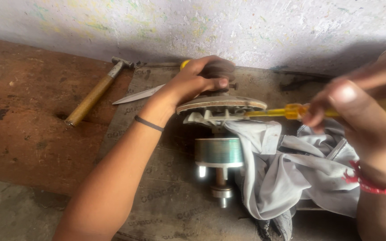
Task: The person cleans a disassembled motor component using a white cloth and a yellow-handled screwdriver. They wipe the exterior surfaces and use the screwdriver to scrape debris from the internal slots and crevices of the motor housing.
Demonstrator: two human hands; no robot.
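Gripping motor assembly (220, 147): grey disc, greenish drum.

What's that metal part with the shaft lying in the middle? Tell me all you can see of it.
The motor part lies on its side on a brown board. It has a shiny greenish-grey metal drum on a thin shaft ending in a small collar, and a wide flat disc over pale fins at the far end. The left hand grips a dark pulley there. A grey cloth lies against it, and a yellow-handled screwdriver in the right hand reaches under the disc.
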